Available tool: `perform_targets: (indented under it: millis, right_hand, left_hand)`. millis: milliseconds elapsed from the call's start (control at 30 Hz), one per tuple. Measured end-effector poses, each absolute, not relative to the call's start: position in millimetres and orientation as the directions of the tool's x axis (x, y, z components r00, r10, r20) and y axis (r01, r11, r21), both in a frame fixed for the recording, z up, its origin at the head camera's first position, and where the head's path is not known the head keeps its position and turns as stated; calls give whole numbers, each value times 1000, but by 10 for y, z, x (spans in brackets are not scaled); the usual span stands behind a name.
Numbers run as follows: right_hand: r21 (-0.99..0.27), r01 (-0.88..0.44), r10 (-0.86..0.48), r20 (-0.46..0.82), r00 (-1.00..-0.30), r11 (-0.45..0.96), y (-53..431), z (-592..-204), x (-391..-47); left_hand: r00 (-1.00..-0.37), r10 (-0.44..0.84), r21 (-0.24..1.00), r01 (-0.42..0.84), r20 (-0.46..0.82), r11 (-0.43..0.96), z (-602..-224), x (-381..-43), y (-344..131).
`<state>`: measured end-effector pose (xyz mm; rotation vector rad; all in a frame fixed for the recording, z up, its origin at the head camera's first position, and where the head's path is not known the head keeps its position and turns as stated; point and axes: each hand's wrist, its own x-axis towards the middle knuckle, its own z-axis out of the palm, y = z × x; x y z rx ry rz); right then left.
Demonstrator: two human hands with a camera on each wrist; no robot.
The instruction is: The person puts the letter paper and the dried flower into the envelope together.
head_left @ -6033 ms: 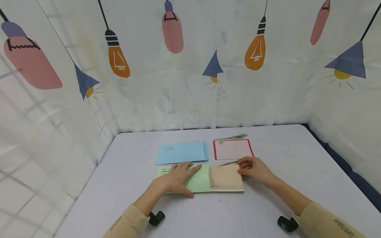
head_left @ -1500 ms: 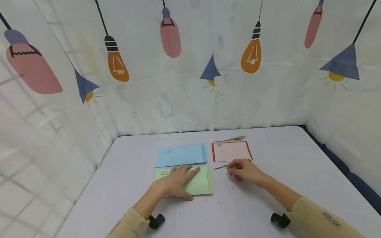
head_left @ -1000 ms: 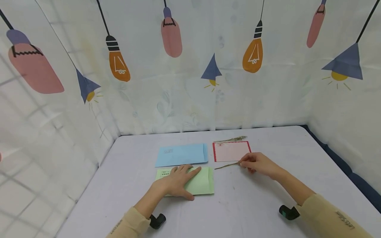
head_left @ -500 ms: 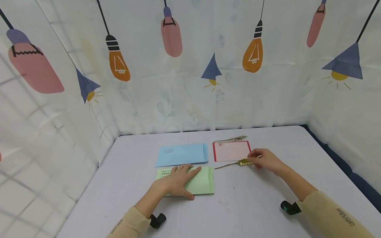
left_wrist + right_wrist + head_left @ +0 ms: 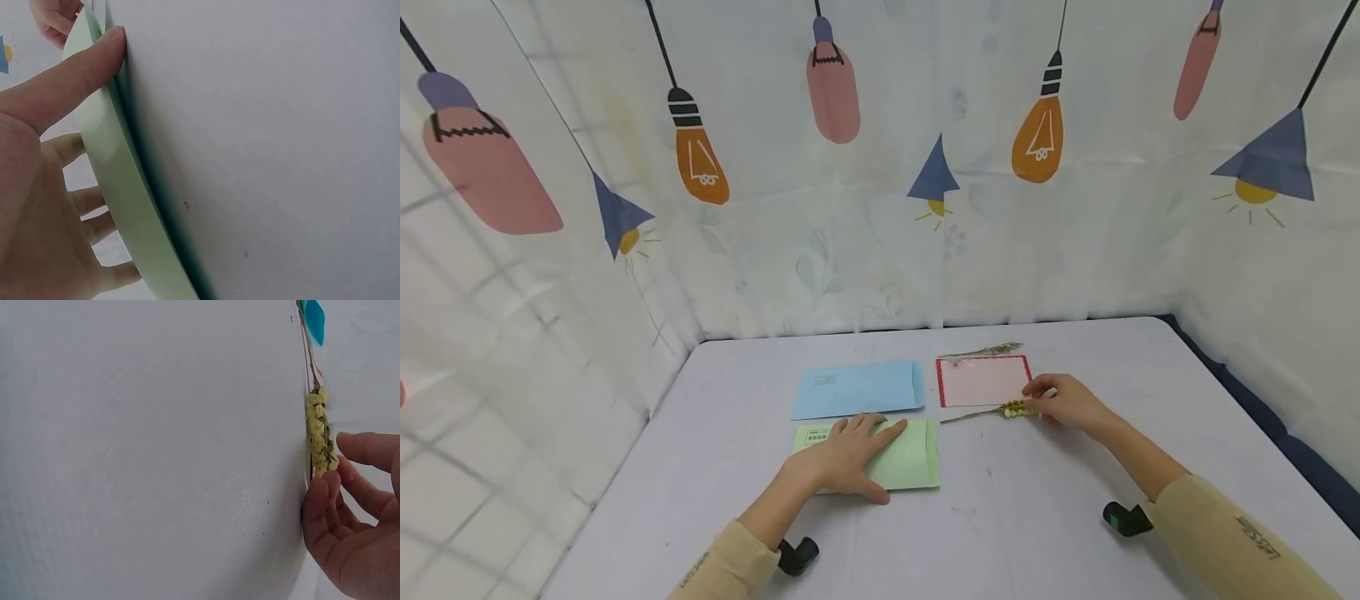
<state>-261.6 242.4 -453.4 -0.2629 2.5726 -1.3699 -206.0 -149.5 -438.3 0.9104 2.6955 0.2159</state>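
My left hand (image 5: 853,462) rests with spread fingers on a light green envelope (image 5: 913,458), which has a printed box at its upper left. In the left wrist view, the thumb lies across the edge of the envelope (image 5: 122,181). My right hand (image 5: 1067,404) is at the blossom end of a dried flower sprig (image 5: 1017,408), whose thin stem points left towards the envelope. Seen from the right wrist, the fingertips touch the end of the pale yellow blossoms (image 5: 320,434), while the thumb stands apart from the fingers.
Behind the green envelope lies a blue envelope (image 5: 857,392). A pink card with a red border (image 5: 985,383) is just beyond the sprig, with a second dried sprig (image 5: 992,351) along its far edge. Everything lies on a white-covered table (image 5: 1000,542).
The cream lined paper that stuck out of the green envelope no longer shows. My right hand has moved right along the sprig, uncovering its blossoms. My left hand has stayed in place.
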Motion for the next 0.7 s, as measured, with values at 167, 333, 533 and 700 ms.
perform_targets:
  millis: [167,333,533,700]
  right_hand:
    - [-826,-82,-272,-89,-958,558,2422,-4540,-2621]
    - [-825,-103,-296,-81,-952,556,2421,-4522,-2618]
    - [-806,-108,-320,-105,-942,582,2416,-4529,-2620]
    - [-805,-123,-333,-97,-938,580,2409,-4530,-2597]
  left_hand:
    - [-761,610,234,566,-220,790,-4355,-2053,-1484]
    - [-761,612,235,568,-216,789,-4347,-2052,-1481]
    - [-763,608,235,564,-219,792,-4342,-2049,-1480]
    - [-762,606,231,563,-228,794,-4348,-2048,-1477]
